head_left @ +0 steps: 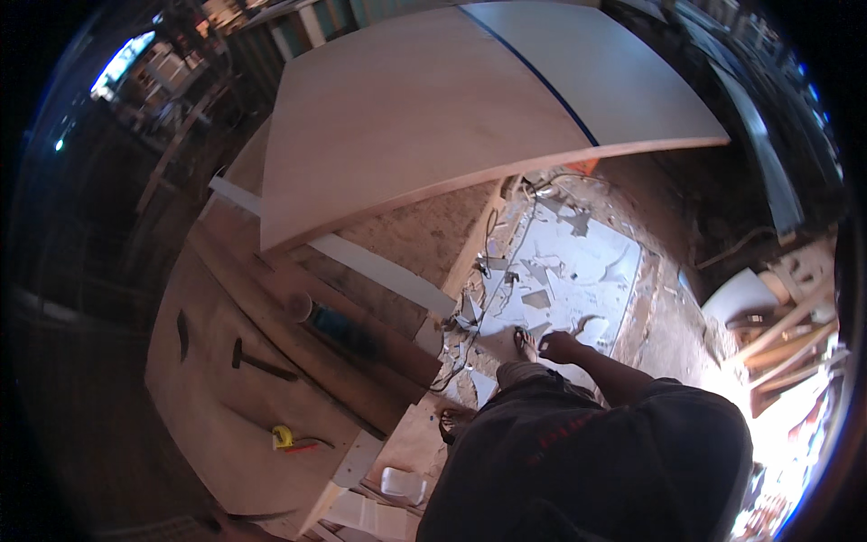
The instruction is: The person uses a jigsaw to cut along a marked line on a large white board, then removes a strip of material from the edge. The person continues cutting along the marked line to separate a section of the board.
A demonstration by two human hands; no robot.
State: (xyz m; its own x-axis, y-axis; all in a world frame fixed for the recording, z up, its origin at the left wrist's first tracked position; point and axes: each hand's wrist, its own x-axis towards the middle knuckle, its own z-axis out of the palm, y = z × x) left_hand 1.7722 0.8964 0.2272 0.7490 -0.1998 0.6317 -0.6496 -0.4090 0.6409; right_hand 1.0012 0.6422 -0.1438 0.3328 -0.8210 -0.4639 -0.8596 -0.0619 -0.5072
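My right hand [558, 347] hangs beside my body above the littered floor, its fingers loosely curled with nothing seen in them. It is nearest to my sandalled foot [524, 342] and touches no tool. My left hand is not in view. On the wooden worktop [203, 411] to the left lie a hammer [262, 363], a yellow tape measure [284, 437] with a red item beside it, and a dark curved piece [183, 335]. A bluish cylindrical container [339, 328] lies beyond the hammer, its details blurred.
A large wooden panel [388, 117] with a dark stripe and a paler section [596, 63] spans the far side. Broken scraps [536, 299] litter a pale sheet [578, 248] on the floor. Timber offcuts [795, 334] are piled at right; a white tub [403, 485] sits near the worktop's corner.
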